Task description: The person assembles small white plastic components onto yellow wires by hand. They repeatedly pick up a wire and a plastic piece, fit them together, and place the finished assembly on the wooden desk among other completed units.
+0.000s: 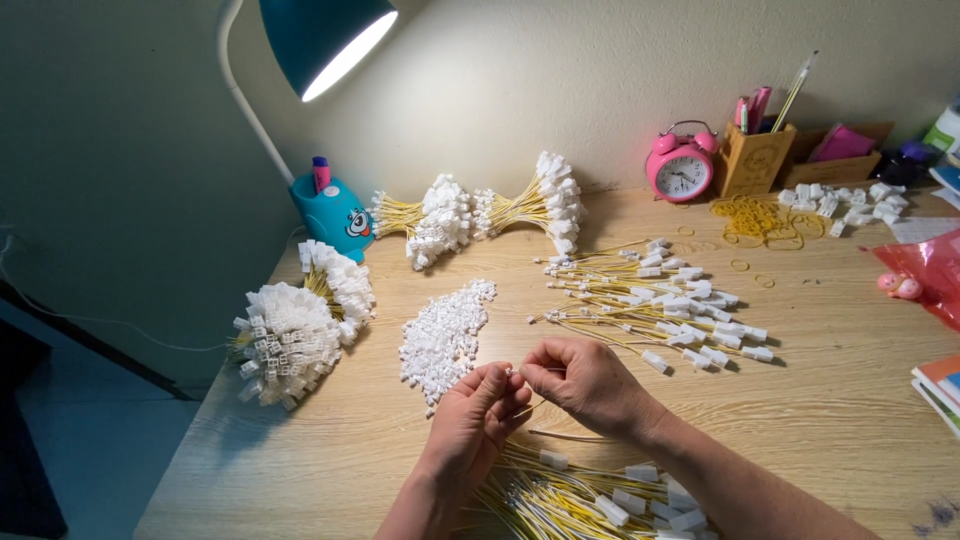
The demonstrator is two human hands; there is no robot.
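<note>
Pinching 1 small white connector between them, the left hand and right hand meet above the desk. It could slip into the connector pile, or the trailing yellow wire might snag.

Lighting, as I see it on my feed: one teal desk lamp at upper left, shade glaring white, casting a warm pool over wall and wooden desk. Left edge: dim, falling to near black. Shadows: short, soft, beside the white connector piles. Focus: sharp mid-frame. Distortion: wide-angle bending at the edges; mild softness in far corners
</note>
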